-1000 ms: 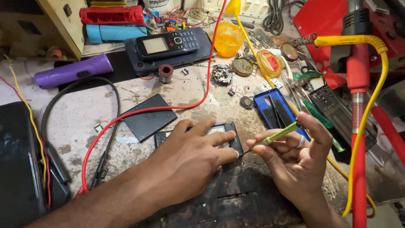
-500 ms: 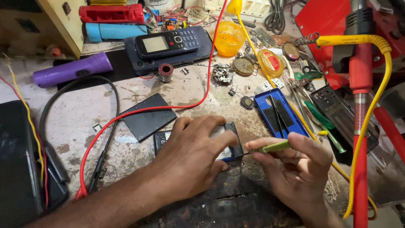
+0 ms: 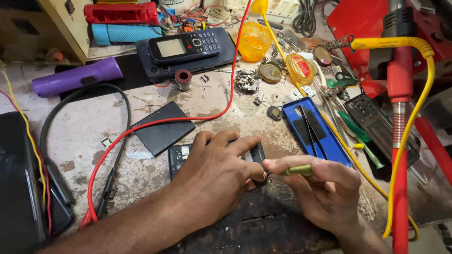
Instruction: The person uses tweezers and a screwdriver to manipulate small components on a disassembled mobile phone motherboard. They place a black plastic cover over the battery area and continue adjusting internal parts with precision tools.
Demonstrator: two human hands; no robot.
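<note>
— What are we holding down here?

— Our left hand [image 3: 221, 171] lies flat over a small dark phone [image 3: 181, 155] on the stained workbench [image 3: 84, 136], fingers spread across it and pressing it in place. Only its left end and a strip of its right edge show; the left end looks opened, with bare inner parts showing. The rest is hidden under our palm.

— And the other hand?

— Our right hand [image 3: 325, 190] is pinched shut on a slim green tool [image 3: 296, 170], thumb and fingers clamped round the handle. Its tip points left, at the phone's right edge, just beside our left fingertips. We cannot tell whether the tip touches.

— What lies around us?

— A black flat plate [image 3: 162, 128] just behind the phone, a red wire [image 3: 141, 127] looping past it, and a blue phone cover [image 3: 313, 129] to the right. Farther back sit a keypad phone [image 3: 188, 45] and a purple torch [image 3: 77, 76].
</note>
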